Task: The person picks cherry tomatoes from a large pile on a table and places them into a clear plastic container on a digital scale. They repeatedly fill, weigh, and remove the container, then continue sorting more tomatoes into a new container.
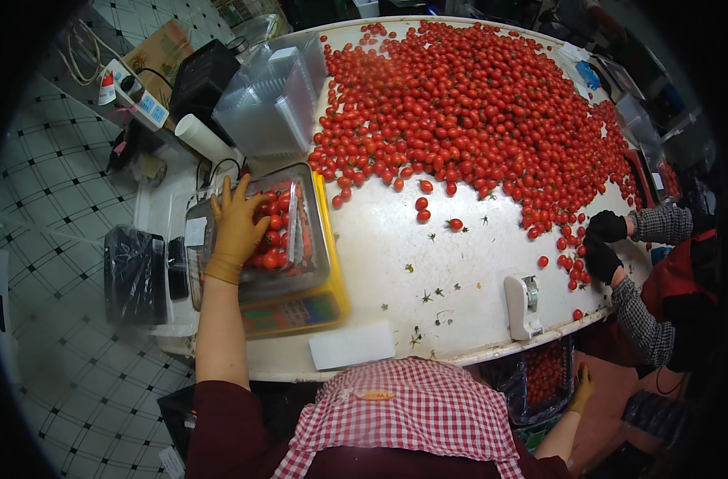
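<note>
My left hand [235, 230], in a tan rubber glove, rests with spread fingers on a clear plastic container of cherry tomatoes [274, 239]. The container lies in a dark-rimmed tray [319, 239] on a yellow box [334, 263] at the table's left. Low at the right, my right hand [583, 386], gloved alike, is beside a plastic-lined crate [519, 413] of cherry tomatoes below the table edge; whether it holds a tomato is unclear. A large heap of cherry tomatoes [459, 108] covers the table's far side, with a few loose ones [422, 209] nearer me.
A co-worker's black-gloved hands [603, 245] are among tomatoes at the right. Stacked clear containers [274, 96] stand at the back left. A white tape dispenser [522, 308] and a white sheet [352, 346] lie near the front edge, with loose green stems [426, 296] between.
</note>
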{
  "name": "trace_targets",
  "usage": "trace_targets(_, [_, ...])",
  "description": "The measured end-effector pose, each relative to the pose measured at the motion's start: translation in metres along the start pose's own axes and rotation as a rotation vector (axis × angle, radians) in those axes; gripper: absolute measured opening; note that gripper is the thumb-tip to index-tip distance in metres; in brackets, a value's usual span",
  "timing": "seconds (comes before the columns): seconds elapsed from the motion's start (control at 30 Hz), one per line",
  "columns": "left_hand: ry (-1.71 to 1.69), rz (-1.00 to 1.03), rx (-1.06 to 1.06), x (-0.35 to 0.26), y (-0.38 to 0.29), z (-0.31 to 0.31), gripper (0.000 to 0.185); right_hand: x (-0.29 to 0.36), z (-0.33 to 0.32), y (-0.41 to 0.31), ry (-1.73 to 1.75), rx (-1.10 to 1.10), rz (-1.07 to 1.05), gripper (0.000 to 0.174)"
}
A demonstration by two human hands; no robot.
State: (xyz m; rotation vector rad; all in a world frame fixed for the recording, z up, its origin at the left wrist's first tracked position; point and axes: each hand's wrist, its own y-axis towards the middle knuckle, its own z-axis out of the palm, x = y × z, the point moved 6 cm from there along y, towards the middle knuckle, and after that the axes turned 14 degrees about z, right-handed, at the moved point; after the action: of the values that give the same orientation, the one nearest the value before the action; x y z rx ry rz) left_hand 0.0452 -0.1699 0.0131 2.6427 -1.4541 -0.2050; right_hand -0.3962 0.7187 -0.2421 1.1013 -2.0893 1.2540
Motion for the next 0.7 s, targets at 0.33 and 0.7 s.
trace_targets(0.33, [-0.028,0.061,0.011,0.004,-0.01,-0.008,0.031,-0.008,0.0,-0.002,0.037,-0.052,0.065,0.05])
trace_targets(0.7, [0.222,-0.027,-0.068,0.002,0.001,0.005,0.023,-0.014,-0.009,0.038,-0.167,-0.192,-0.112,0.057])
